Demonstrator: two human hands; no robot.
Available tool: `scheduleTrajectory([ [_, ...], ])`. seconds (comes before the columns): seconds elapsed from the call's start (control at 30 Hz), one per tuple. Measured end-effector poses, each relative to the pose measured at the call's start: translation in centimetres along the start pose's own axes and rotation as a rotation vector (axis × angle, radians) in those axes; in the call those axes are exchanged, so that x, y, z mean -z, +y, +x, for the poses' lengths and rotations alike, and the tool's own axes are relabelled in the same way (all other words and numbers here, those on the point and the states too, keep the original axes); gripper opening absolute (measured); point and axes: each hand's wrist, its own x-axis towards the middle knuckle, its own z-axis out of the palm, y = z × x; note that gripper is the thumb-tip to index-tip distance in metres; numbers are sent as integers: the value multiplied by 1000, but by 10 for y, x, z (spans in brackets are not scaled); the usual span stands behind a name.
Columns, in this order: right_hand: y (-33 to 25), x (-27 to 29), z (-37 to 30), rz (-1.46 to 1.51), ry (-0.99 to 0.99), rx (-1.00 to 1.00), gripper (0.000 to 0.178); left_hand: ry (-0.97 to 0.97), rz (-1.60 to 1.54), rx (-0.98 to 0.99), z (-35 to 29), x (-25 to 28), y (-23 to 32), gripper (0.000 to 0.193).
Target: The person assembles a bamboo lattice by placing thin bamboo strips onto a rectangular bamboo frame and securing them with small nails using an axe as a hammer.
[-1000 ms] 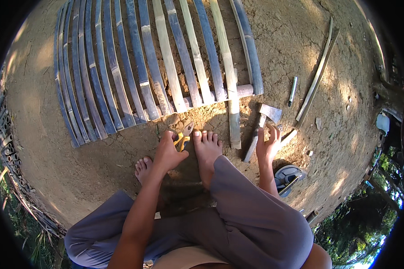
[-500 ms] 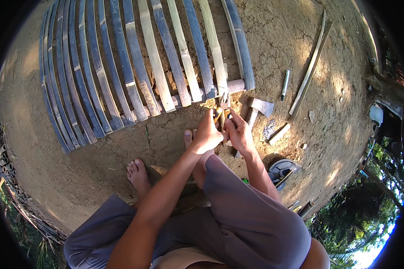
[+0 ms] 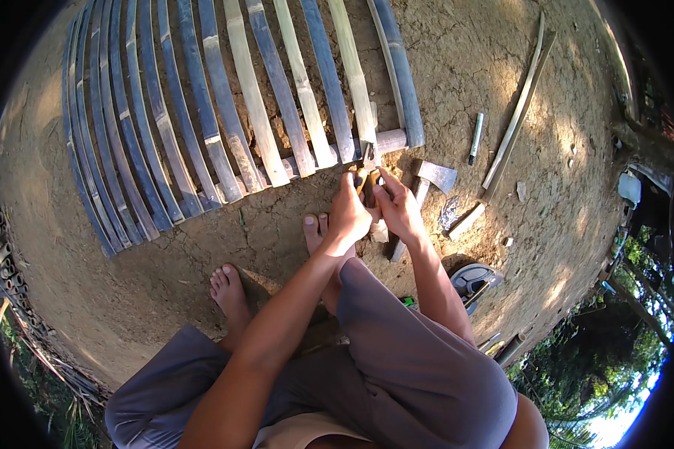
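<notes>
A pair of pliers [image 3: 369,160] with yellow and black handles points away from me, its jaws at the near end of a pale bamboo slat [image 3: 355,81]. My left hand [image 3: 349,212] is closed around the left handle, while my right hand [image 3: 399,211] grips the right one. Under that slat end runs a round bamboo crosspiece [image 3: 392,140], which bears a row of dark and pale slats. Whatever the jaws bite on is too small to make out. Below my hands a pale wooden block [image 3: 380,230] partly shows.
Right of my hands lies a hatchet [image 3: 436,176], beside a small heap of nails [image 3: 449,213] and a short pale stick [image 3: 467,222]. Farther right are a marker [image 3: 476,139] and two long strips [image 3: 518,105]. A grey round container [image 3: 475,281] sits near my right knee.
Both hands and the pliers have shifted slightly away from me and to the left, bringing the jaws closer to the slat's end. More of the wooden block shows beneath my hands.
</notes>
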Motion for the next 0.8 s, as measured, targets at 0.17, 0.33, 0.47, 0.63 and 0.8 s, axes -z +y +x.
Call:
scheduleTrajectory([
  [0.17,3,-2,4,-6,-2,-39,50,73,-490,163,9,-19,-11,40],
  [0.33,-9,3,3,-79,1,-58,50,79,-809,423,8,-21,9,40],
  [0.47,-12,4,1,-153,73,29,47,66,373,5,4,-17,6,43],
  [0.63,15,12,-35,-395,565,73,41,56,352,-63,4,-14,10,68],
  [0.8,75,24,-57,-291,513,-239,57,65,430,-20,5,-17,12,70],
])
